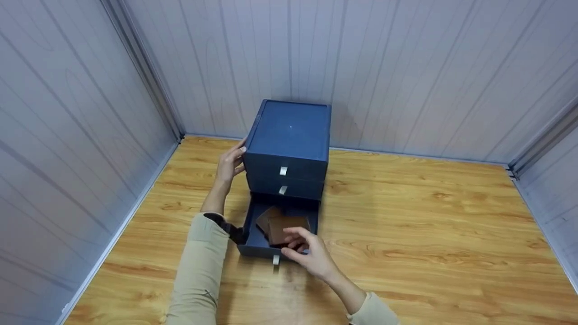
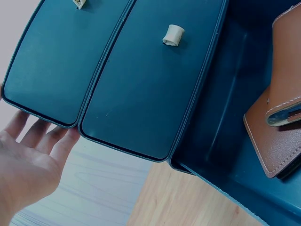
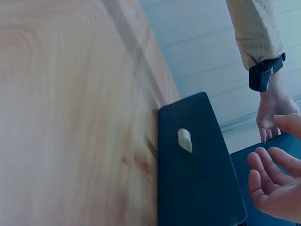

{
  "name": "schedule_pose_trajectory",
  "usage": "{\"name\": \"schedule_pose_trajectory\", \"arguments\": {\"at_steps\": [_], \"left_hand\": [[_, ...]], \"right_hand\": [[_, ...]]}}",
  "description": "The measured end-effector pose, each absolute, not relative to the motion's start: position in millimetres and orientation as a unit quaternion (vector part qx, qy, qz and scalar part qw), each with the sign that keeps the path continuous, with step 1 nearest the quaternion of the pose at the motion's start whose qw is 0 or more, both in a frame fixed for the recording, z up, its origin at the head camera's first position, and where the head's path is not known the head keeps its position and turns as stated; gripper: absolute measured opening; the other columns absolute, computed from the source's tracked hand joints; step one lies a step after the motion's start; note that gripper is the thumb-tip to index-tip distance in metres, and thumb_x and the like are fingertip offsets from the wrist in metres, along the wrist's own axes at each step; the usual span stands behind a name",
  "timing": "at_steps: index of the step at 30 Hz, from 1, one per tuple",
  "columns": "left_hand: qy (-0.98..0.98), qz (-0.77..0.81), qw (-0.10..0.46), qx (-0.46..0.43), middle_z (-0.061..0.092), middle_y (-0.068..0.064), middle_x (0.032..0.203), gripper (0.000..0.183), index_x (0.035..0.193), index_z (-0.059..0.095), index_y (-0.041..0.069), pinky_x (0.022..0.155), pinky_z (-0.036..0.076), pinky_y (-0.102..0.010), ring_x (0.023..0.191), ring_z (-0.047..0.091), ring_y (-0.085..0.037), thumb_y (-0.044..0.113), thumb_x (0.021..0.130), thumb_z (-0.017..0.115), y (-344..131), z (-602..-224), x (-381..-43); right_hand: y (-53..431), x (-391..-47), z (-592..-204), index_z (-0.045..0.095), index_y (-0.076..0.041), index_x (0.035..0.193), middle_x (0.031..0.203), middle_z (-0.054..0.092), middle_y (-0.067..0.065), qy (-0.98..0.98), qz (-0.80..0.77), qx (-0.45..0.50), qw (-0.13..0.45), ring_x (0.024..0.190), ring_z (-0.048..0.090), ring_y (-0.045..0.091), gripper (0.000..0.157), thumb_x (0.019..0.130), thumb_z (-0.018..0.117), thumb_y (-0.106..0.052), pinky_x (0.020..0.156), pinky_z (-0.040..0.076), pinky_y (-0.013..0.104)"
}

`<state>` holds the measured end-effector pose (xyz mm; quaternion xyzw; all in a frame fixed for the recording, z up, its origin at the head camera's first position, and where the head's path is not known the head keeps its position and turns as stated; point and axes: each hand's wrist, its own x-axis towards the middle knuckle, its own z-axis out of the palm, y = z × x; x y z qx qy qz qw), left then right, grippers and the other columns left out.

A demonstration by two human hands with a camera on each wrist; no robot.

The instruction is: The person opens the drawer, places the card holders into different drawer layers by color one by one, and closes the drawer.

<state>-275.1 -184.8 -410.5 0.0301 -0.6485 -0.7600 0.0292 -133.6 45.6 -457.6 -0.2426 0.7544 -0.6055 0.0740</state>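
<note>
A dark blue drawer cabinet (image 1: 291, 131) stands against the back wall, its bottom drawer (image 1: 259, 251) pulled out and its two upper drawers closed. Inside the open drawer lie two brown leather wallets, one wallet (image 1: 282, 224) overlapping the other wallet (image 1: 266, 218); white stitching shows along their edges in the left wrist view. My left hand (image 1: 229, 164) rests against the cabinet's left side with fingers extended. Over the drawer's front right corner is my right hand (image 1: 311, 253), fingers loosely bent and holding nothing, overlapping the top wallet's corner in the head view.
Each drawer front has a small pale pull tab (image 1: 276, 260). The cabinet stands on a wood-grain surface (image 1: 429, 225), with pale panel walls (image 1: 406, 76) at the back and both sides. A black strap device (image 3: 266, 75) is worn on the left wrist.
</note>
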Motion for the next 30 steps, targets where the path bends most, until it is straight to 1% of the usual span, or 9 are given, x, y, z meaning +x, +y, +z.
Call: {"name": "schedule_pose_trajectory", "arguments": {"at_steps": [3,12,15,16,21,23,28,30], "left_hand": [[-0.648,-0.761,0.029,0.029,0.04,-0.018,0.132,0.047,0.134,0.04,0.007,0.092,0.036,-0.041,0.119,0.041,-0.028,0.018,0.088,0.044,-185,-410,-275],[-0.65,-0.759,0.031,0.027,0.042,-0.019,0.13,0.047,0.133,0.041,0.008,0.09,0.037,-0.041,0.117,0.042,-0.028,0.019,0.088,0.044,-185,-410,-277],[-0.647,-0.761,0.03,0.026,0.043,-0.018,0.13,0.046,0.133,0.042,0.009,0.09,0.037,-0.041,0.116,0.044,-0.027,0.018,0.088,0.044,-184,-411,-277],[-0.646,-0.763,0.029,0.026,0.043,-0.018,0.13,0.046,0.133,0.042,0.009,0.09,0.037,-0.041,0.116,0.044,-0.027,0.018,0.088,0.044,-184,-410,-277],[-0.647,-0.762,0.024,0.023,0.043,-0.019,0.13,0.046,0.134,0.041,0.009,0.091,0.036,-0.041,0.116,0.044,-0.027,0.019,0.089,0.044,-185,-409,-275],[-0.653,-0.757,0.021,0.021,0.041,-0.02,0.131,0.046,0.134,0.039,0.008,0.092,0.035,-0.042,0.118,0.042,-0.029,0.018,0.089,0.042,-184,-404,-271],[-0.663,-0.748,0.018,0.02,0.037,-0.021,0.133,0.047,0.135,0.036,0.005,0.093,0.033,-0.043,0.12,0.039,-0.03,0.016,0.09,0.039,-180,-391,-260],[-0.661,-0.75,0.019,0.019,0.038,-0.021,0.133,0.047,0.135,0.036,0.006,0.093,0.033,-0.043,0.12,0.039,-0.031,0.016,0.09,0.04,-180,-394,-261]], "right_hand": [[44,-129,-461,0.054,0.006,0.111,0.094,0.057,0.024,0.745,-0.617,-0.242,0.076,0.08,0.056,0.026,0.032,0.081,0.061,-0.001,0.066,0.044,0.028],[36,-118,-473,0.058,0.01,0.102,0.086,0.059,0.02,0.734,-0.632,-0.235,0.082,0.074,0.056,0.016,0.023,0.081,0.059,0.001,0.062,0.045,0.022],[34,-115,-479,0.059,0.011,0.099,0.083,0.061,0.018,0.736,-0.629,-0.238,0.079,0.073,0.057,0.015,0.02,0.082,0.059,0.0,0.06,0.046,0.023],[33,-114,-481,0.06,0.011,0.098,0.082,0.061,0.019,0.735,-0.629,-0.239,0.079,0.072,0.058,0.016,0.019,0.082,0.059,0.0,0.06,0.047,0.023],[31,-110,-493,0.061,0.009,0.096,0.079,0.061,0.021,0.73,-0.629,-0.255,0.086,0.064,0.059,0.031,0.016,0.083,0.058,-0.002,0.056,0.048,0.025],[30,-109,-498,0.061,0.008,0.093,0.077,0.062,0.02,0.735,-0.62,-0.261,0.086,0.061,0.059,0.028,0.015,0.084,0.058,-0.002,0.055,0.047,0.023],[28,-108,-503,0.063,0.007,0.088,0.073,0.063,0.016,0.758,-0.595,-0.247,0.104,0.058,0.055,0.008,0.013,0.083,0.059,-0.004,0.052,0.044,0.018],[28,-108,-503,0.063,0.006,0.086,0.072,0.063,0.015,0.764,-0.587,-0.239,0.116,0.057,0.054,0.007,0.013,0.084,0.059,-0.006,0.051,0.043,0.018]]}}
